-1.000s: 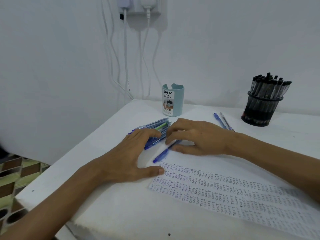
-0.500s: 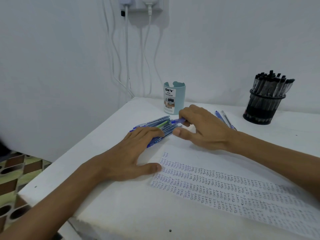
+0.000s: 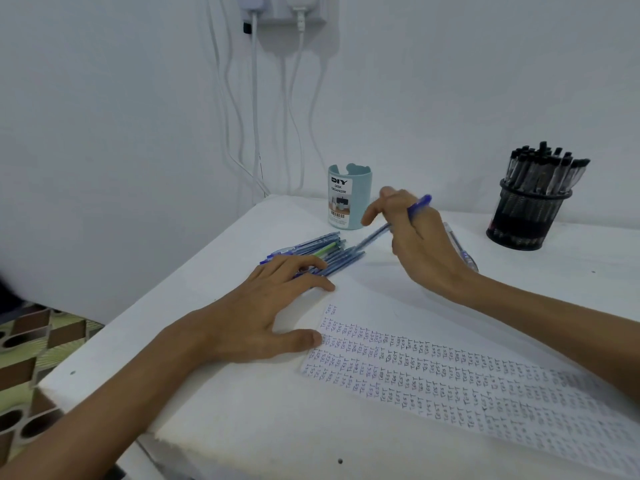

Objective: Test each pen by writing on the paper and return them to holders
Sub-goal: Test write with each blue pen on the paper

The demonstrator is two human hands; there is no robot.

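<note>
At centre frame the right hand (image 3: 412,244) pinches a blue pen (image 3: 375,233) above the table, its tip slanting down-left toward the pile of blue pens (image 3: 332,251). The left hand (image 3: 277,306) lies spread, fingers resting on that pile, thumb on the paper's (image 3: 450,375) left edge. The pen looks light, stiff and smooth, likely to roll; for writing it is best gripped low on the barrel, near the tip.
</note>
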